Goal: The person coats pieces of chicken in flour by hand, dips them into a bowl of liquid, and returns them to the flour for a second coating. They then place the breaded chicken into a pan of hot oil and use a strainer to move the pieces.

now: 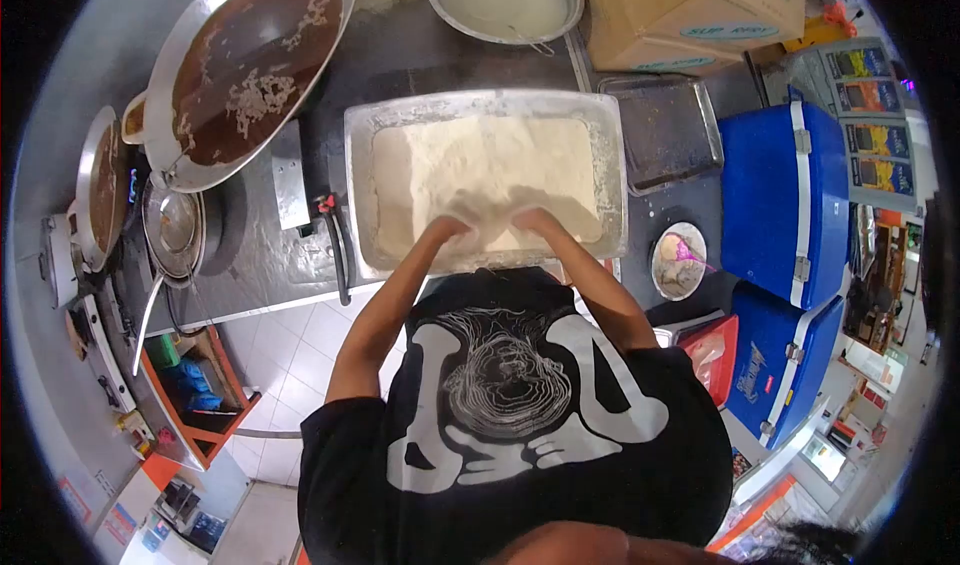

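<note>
A rectangular metal pan lies in front of me on the dark worktop, filled with pale, flour-like powder. At the pan's near side, my left hand reaches into the powder left of the middle. My right hand is in the powder a little to the right, with a small gap between the two. Powder coats both hands, and their fingers blend into it, so I cannot make out their shape or whether they hold anything.
A large wok of dark oil with pale bits stands at the upper left, near a wire strainer. Behind the pan is a bowl of whitish liquid. On the right are a dark tray, a small bowl and blue coolers.
</note>
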Motion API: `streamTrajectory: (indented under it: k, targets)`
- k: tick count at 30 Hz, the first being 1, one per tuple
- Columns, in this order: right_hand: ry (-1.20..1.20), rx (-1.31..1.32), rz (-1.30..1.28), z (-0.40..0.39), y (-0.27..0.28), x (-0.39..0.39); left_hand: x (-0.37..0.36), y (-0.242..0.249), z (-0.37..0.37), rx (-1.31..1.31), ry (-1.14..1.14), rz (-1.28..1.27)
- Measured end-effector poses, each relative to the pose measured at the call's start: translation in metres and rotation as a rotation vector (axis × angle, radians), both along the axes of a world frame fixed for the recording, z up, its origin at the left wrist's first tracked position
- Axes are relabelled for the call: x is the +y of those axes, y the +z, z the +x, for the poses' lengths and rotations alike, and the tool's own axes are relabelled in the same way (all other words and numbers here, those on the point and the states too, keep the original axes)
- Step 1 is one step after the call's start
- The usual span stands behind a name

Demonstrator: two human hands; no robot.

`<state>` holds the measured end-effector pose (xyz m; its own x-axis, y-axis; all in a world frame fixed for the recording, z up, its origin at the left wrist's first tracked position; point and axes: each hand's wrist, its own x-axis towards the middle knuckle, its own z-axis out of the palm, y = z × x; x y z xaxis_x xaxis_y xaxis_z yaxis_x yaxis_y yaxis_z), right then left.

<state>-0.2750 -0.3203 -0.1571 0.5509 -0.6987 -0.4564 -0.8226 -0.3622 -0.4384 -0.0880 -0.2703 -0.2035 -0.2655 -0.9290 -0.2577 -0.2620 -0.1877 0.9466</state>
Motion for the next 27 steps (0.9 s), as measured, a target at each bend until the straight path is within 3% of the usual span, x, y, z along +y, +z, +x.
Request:
streamTrajectory:
  k: [1,3,4,5,7,8,10,11,13,14,15,17,18,19,21,23,25,26,27]
  targets:
    - [0.049,-0.009,-0.005,0.001,0.005,0.003,-0.008,0.029,-0.008,0.004,-0.002,0.004]
    - [0.156,-0.025,-0.029,0.009,0.024,-0.004,-0.041,0.095,-0.019,-0.473,-0.492,0.315]
    - [0.209,-0.037,-0.04,0.015,0.034,-0.007,-0.039,0.03,-0.017,-0.539,-0.595,0.192]
    - [0.26,-0.05,-0.05,0.021,0.041,-0.009,-0.031,0.048,-0.014,-0.541,-0.595,0.192]
    - [0.356,-0.079,-0.066,0.032,0.047,-0.007,-0.002,0.081,-0.012,-1.059,-0.453,-0.432]
    - [0.351,-0.079,-0.058,0.034,0.025,0.001,-0.003,0.068,-0.007,-1.055,-0.462,-0.427]
    - [0.436,-0.157,-0.288,0.036,-0.038,-0.002,-0.026,0.028,0.003,-0.733,-0.434,-0.236]
    - [0.437,-0.155,-0.281,0.037,-0.031,-0.008,-0.029,0.053,-0.001,-0.729,-0.434,-0.23]
    - [0.301,-0.018,0.06,0.041,-0.016,-0.026,-0.046,0.101,-0.005,-0.727,-0.399,0.2]
    - [0.24,-0.004,-0.097,0.041,-0.04,-0.02,-0.03,-0.007,-0.012,-1.172,-0.442,-0.223]
    - [0.234,-0.009,-0.105,0.043,-0.036,-0.018,-0.027,-0.01,-0.01,-1.18,-0.444,-0.231]
    - [0.466,-0.071,-0.272,0.035,-0.008,0.013,0.02,-0.01,-0.021,-0.953,-0.172,-0.678]
    - [0.312,-0.272,-0.274,0.041,0.024,0.011,0.01,-0.001,-0.02,-0.916,-0.257,-0.589]
    - [0.319,-0.27,-0.292,0.044,0.021,-0.007,-0.014,0.022,-0.015,-0.921,-0.245,-0.604]
    - [0.213,0.063,0.083,0.049,0.006,-0.015,-0.047,0.059,-0.004,-0.651,-0.345,0.409]
    - [0.186,0.145,-0.049,0.057,0.005,-0.01,-0.046,0.029,0.001,-0.796,-0.351,0.367]
    - [0.237,-0.13,-0.068,0.046,0.001,-0.001,-0.008,0.025,-0.005,-0.855,-0.273,-0.243]
    - [0.234,-0.131,-0.07,0.042,0.0,-0.004,0.001,0.027,-0.008,-0.86,-0.231,-0.55]
    - [0.265,-0.16,-0.071,0.038,-0.002,-0.01,-0.006,0.026,-0.005,-0.858,-0.236,-0.553]
